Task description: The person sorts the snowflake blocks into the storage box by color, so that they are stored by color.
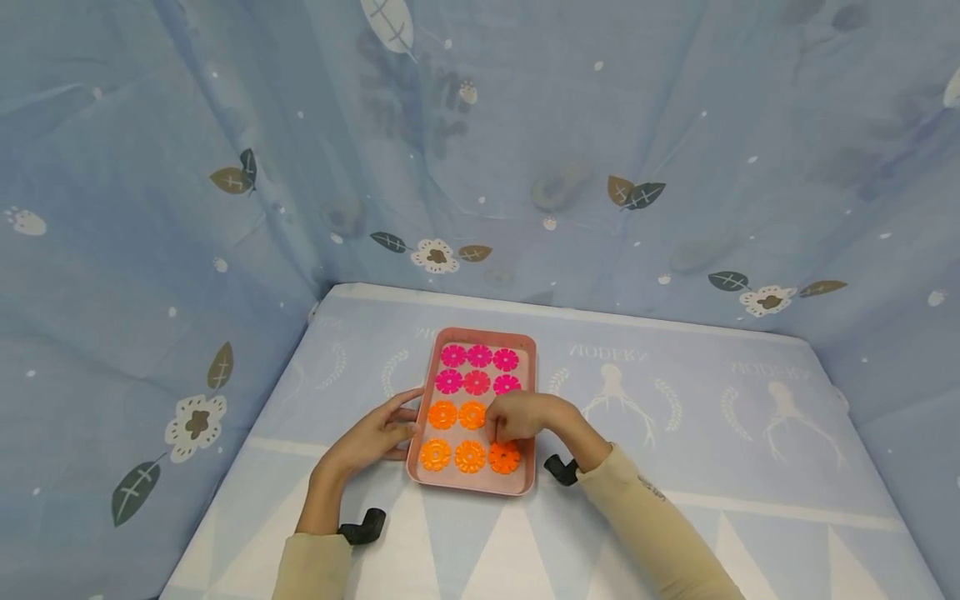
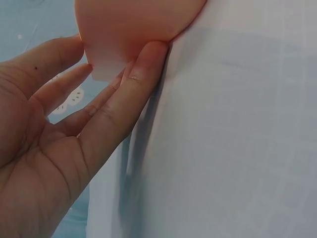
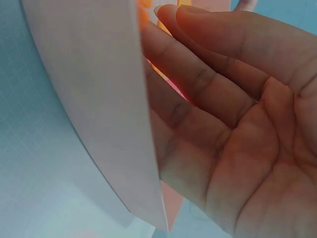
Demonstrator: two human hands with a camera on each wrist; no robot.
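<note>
A pink tray (image 1: 472, 483) lies on the table with pink and orange flower-shaped interlocking discs in rows. My left hand (image 1: 378, 435) is at its left side; in the left wrist view the thumb and fingertips touch the tray's outer wall (image 2: 138, 22), fingers extended. Over the tray's right side, my right hand (image 1: 519, 415) points down with bent fingers. Its fingertips pinch at the upper edge of the lower-right orange disc (image 1: 504, 458). In the right wrist view, the tray's wall (image 3: 99, 89) hides part of the fingers, and only a bit of orange disc (image 3: 143, 17) shows.
Pink discs (image 1: 477, 382) fill the far rows; orange discs (image 1: 442, 415) sit nearer. A patterned cloth covers the table (image 1: 675, 400). Blue printed curtains (image 1: 525, 150) rise behind and at the sides. Black curved pieces (image 1: 363, 527) stick out at both wrists.
</note>
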